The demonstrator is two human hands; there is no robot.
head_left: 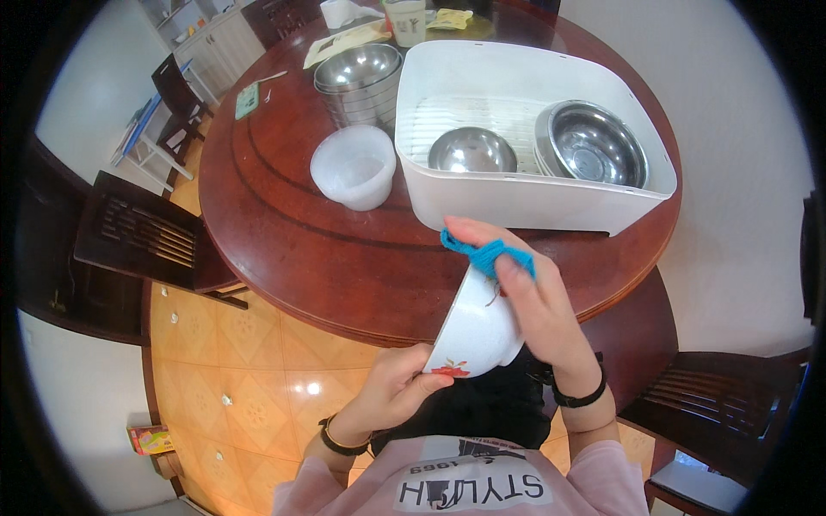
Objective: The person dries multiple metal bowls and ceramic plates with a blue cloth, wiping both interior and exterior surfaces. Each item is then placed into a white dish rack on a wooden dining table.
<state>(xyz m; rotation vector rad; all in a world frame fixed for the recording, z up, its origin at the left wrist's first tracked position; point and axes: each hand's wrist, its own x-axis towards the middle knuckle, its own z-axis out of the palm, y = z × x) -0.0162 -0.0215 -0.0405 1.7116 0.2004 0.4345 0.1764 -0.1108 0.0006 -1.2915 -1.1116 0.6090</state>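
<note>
A white bowl (480, 325) with a red flower print is tilted on its side over the table's near edge. Its lower rim is pinched between the thumb and fingers of my left hand (392, 387). My right hand (535, 303) is closed on a blue cloth (495, 256), pressing it against the bowl's upper rim and outer side. Just beyond my hands stands a white plastic bin (516, 202) with a ribbed bottom. In it lie a small steel bowl (473, 151) and a stack of steel bowls (597, 144).
On the round dark-red table (275, 232), a translucent plastic tub (354, 168) stands left of the bin. Behind it is a stack of steel bowls (360, 82). A patterned cup (405, 21) and a green case (247, 101) lie farther back. Wooden chairs (142, 232) stand around the table.
</note>
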